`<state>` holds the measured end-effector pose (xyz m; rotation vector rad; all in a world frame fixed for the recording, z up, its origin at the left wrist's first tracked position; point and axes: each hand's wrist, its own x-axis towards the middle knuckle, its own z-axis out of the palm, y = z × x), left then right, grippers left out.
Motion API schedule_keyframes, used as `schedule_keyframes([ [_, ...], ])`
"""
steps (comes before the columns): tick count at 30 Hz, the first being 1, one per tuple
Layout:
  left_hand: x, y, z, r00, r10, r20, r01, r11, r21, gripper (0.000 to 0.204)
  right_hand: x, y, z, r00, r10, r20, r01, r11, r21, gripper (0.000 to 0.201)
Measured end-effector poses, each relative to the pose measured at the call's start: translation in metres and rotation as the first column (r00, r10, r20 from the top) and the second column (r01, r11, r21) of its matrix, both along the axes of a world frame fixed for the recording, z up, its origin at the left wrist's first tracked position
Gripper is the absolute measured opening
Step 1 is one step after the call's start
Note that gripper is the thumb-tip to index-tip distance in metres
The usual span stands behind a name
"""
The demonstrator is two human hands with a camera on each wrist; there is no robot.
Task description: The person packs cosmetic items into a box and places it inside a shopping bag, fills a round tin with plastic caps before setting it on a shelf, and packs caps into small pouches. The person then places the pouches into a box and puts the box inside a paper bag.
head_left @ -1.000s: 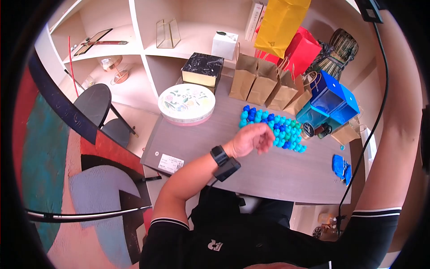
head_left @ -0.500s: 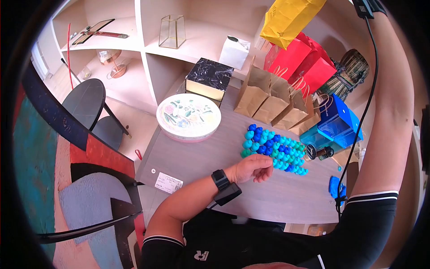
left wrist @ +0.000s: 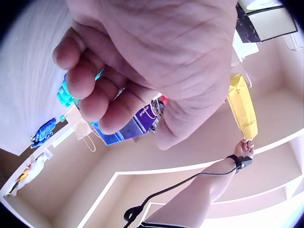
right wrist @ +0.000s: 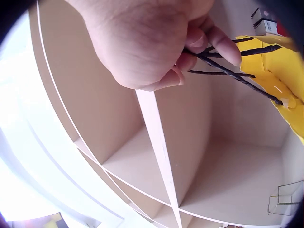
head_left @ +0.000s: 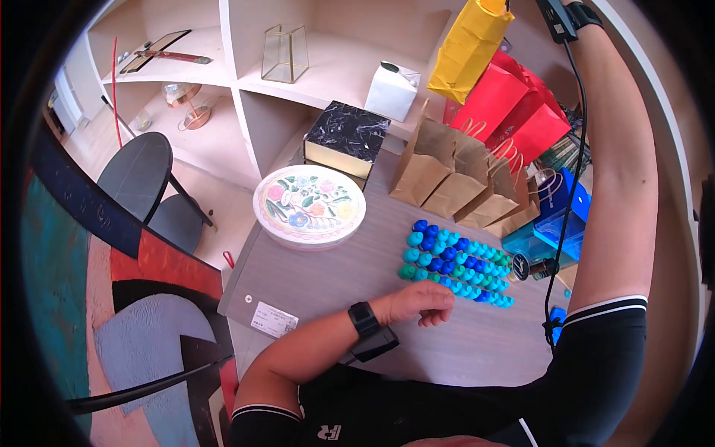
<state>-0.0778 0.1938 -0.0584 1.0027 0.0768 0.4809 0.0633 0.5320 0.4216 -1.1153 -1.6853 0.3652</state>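
A yellow paper bag [head_left: 469,51] hangs in the air by its black cord handles [right wrist: 223,69], which my right hand [right wrist: 156,45] grips between thumb and fingers. In the left wrist view the same bag [left wrist: 242,107] dangles from the raised right hand [left wrist: 244,149]. The head view cuts the right hand off at its top edge. My left hand [head_left: 419,302], loosely curled and holding nothing, hovers over the grey table [head_left: 357,279] just below the rows of blue and turquoise figures [head_left: 447,262]. Red paper bags [head_left: 514,104] stand below the yellow one.
Brown paper bags [head_left: 454,175] line the table's back, beside blue boxes [head_left: 562,216] and small jars [head_left: 520,267]. An oval floral box [head_left: 309,205] and a black marble-topped box [head_left: 346,134] are at left. Shelves [head_left: 328,67] rise behind. A black cable [head_left: 577,164] runs along the right arm.
The head view has shifted. My right hand and the yellow bag have moved left relative to the brown bags. My left hand stays near the figures, its fingers still loosely curled.
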Motion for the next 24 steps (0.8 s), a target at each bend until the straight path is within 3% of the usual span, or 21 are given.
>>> schedule_keyframes([
  [3,-0.001,0.002,-0.002,0.999,-0.028,-0.016,0.029,0.999,0.028,0.04,-0.003,-0.002,-0.017,0.999,-0.043,-0.018,0.043,0.998,-0.049,0.016],
  [5,-0.002,0.002,-0.002,0.999,-0.05,-0.019,0.051,0.998,0.042,0.039,0.029,0.044,-0.02,0.998,-0.062,0.017,0.062,0.997,-0.04,0.016],
  [6,-0.002,0.002,-0.001,0.998,-0.049,-0.026,0.05,0.998,0.042,0.039,0.053,0.067,-0.023,0.805,-0.145,0.575,-0.154,0.885,0.439,0.015],
  [7,-0.002,0.002,0.0,0.998,-0.049,-0.032,0.05,0.998,0.042,0.039,0.072,0.094,-0.025,0.363,-0.47,0.805,-0.567,0.575,0.591,0.015],
  [8,-0.001,0.002,-0.001,0.998,-0.047,-0.032,0.048,0.998,0.038,0.039,0.062,0.091,-0.032,0.377,-0.455,0.806,-0.406,0.701,0.586,0.016],
  [9,-0.001,0.002,-0.002,0.999,-0.052,-0.008,0.052,0.998,0.037,0.039,0.054,0.086,-0.04,0.379,-0.451,0.808,-0.408,0.702,0.584,0.016],
  [10,-0.001,0.003,-0.003,0.998,-0.056,0.015,0.056,0.998,0.037,0.039,0.046,0.081,-0.051,0.796,-0.079,0.6,-0.116,0.953,0.279,0.027],
  [11,-0.002,0.003,-0.002,0.998,-0.053,0.015,0.053,0.998,0.035,0.039,0.036,0.073,-0.058,0.995,0.073,0.061,-0.059,0.976,-0.21,0.039],
  [12,-0.003,0.003,0.0,0.999,-0.047,0.018,0.047,0.998,0.029,0.039,0.039,0.083,-0.064,0.99,0.091,0.107,-0.067,0.976,-0.207,0.054],
  [13,-0.003,0.003,0.001,0.999,-0.041,0.021,0.041,0.999,0.023,0.039,0.049,0.104,-0.07,0.99,0.094,0.106,-0.07,0.976,-0.208,0.054],
  [14,-0.003,0.004,0.0,0.999,-0.038,0.019,0.038,0.999,0.021,0.039,0.063,0.127,-0.074,0.751,-0.07,0.657,-0.111,0.967,0.229,0.054],
  [15,-0.003,0.004,0.0,0.999,-0.038,0.019,0.037,0.999,0.023,0.04,0.064,0.131,-0.079,0.289,-0.436,0.852,-0.374,0.768,0.52,0.054],
  [17,-0.003,0.004,-0.001,0.999,-0.037,0.017,0.037,0.999,0.022,0.04,0.068,0.139,-0.091,0.304,-0.442,0.844,-0.336,0.779,0.529,0.06],
  [19,-0.004,0.004,0.001,0.999,-0.036,0.012,0.036,0.999,0.019,0.04,0.06,0.133,-0.1,0.275,-0.427,0.861,-0.169,0.86,0.481,0.063],
  [20,-0.004,0.005,0.0,0.999,-0.035,0.01,0.034,0.999,0.019,0.04,0.059,0.129,-0.102,0.208,-0.432,0.877,-0.191,0.862,0.47,0.051],
  [21,-0.004,0.005,0.0,0.999,-0.034,0.009,0.034,0.999,0.023,0.041,0.054,0.129,-0.107,0.21,-0.432,0.877,-0.191,0.862,0.47,0.051],
  [22,-0.003,0.005,0.0,0.999,-0.034,0.008,0.033,0.999,0.027,0.041,0.05,0.129,-0.114,0.548,-0.24,0.801,0.043,0.965,0.26,0.045],
  [23,-0.003,0.005,0.0,0.999,-0.034,0.006,0.034,0.999,0.027,0.041,0.048,0.127,-0.119,0.827,-0.118,0.549,0.17,0.984,-0.045,0.039],
  [24,-0.003,0.005,0.0,0.999,-0.033,0.005,0.033,0.999,0.024,0.041,0.047,0.125,-0.121,0.828,-0.118,0.548,0.17,0.984,-0.045,0.039],
])
